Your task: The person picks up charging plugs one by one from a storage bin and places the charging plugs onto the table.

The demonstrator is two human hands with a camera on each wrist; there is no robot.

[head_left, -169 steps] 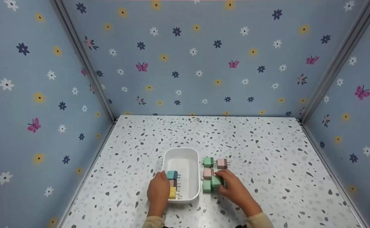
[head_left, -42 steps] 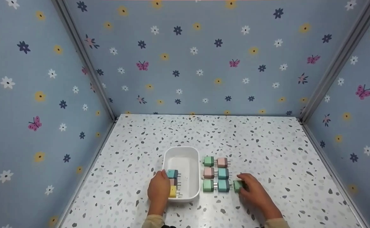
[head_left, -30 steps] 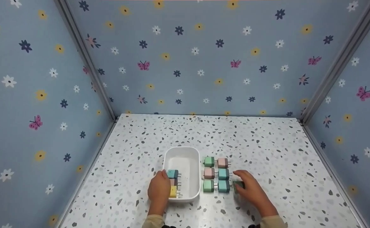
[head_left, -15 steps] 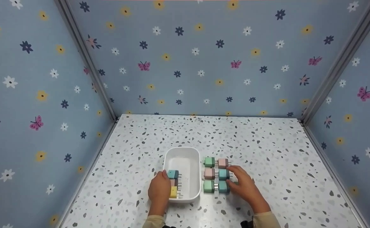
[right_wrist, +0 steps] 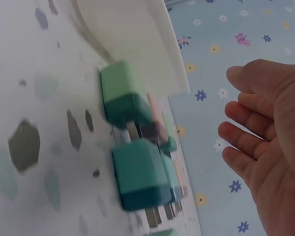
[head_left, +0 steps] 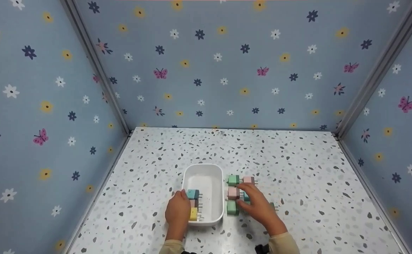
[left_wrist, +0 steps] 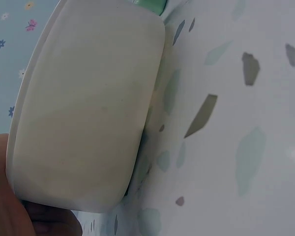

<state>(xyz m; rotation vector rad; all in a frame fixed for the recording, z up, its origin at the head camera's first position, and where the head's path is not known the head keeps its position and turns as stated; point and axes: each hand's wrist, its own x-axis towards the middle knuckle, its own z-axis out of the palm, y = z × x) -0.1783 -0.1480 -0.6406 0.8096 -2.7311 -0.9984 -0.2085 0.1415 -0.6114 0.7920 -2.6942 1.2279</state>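
My left hand (head_left: pixel 177 210) grips the left side of a white plastic tub (head_left: pixel 206 165), thumb at its rim. Inside, along the left wall, sit a blue charger plug (head_left: pixel 192 194), a pinkish-brown plug (head_left: pixel 193 203) and a yellow plug (head_left: pixel 193 213), prongs pointing right. My right hand (head_left: pixel 260 208) hovers above plugs on the table, fingers apart and holding nothing. Beneath it, a blue-green plug (right_wrist: pixel 140 172) shows in the right wrist view. Left of it are a pink plug (head_left: pixel 233 193) and a green plug (head_left: pixel 232 207). Another green plug (head_left: pixel 272 205) is mostly hidden behind the hand.
At the back of the group lie a green plug (head_left: pixel 233 180) and a pink plug (head_left: pixel 248 180). The speckled white table (head_left: pixel 156 155) meets blue flowered walls (head_left: pixel 206 98) at the back and both sides.
Earlier my right hand held a green plug over the front row, then set it down at that row's right end. It has since let go and moved left. My left hand stays on the tub.
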